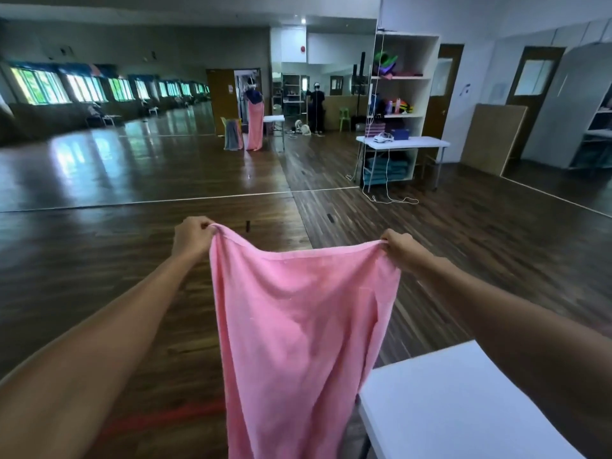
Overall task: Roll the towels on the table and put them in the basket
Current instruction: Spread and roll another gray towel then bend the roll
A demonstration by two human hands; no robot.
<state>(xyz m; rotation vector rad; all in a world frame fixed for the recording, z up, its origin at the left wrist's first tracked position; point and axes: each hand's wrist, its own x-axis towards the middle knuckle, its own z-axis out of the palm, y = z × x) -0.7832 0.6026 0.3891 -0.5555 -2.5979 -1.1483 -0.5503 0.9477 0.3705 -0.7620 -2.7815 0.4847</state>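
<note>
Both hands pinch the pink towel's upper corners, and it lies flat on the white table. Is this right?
No. In the head view the pink towel hangs in the air beside the white table; the left hand and right hand do pinch its upper corners.

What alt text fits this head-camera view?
The left hand and right hand pinch a pink towel by its top corners, letting it hang above a wooden floor; a white table sits lower right.
</note>
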